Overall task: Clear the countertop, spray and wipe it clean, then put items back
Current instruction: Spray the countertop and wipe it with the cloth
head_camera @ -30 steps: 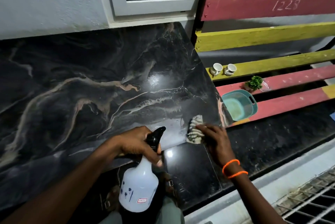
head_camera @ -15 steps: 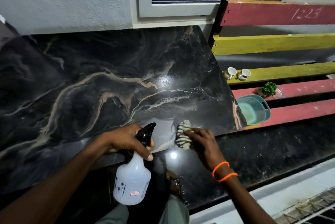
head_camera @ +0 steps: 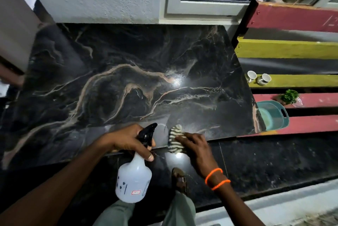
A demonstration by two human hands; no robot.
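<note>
Since the earlier frame the right hand (head_camera: 196,148) has slid the striped cloth (head_camera: 175,141) to the left along the near edge of the countertop (head_camera: 128,83), closer to the spray bottle (head_camera: 134,178). Its fingers are curled over the cloth and press it down on the stone, I think so that the wet film is rubbed off. The left hand (head_camera: 128,140) grips the bottle at the neck and lets it hang in front of the near edge, probably to keep it ready without blocking the surface. Nothing else stands on the dark marble top. On the coloured bench at the right, well apart, wait two cups (head_camera: 257,78), a small plant (head_camera: 289,96) and a teal basin (head_camera: 274,115), set aside for putting back later.
</note>
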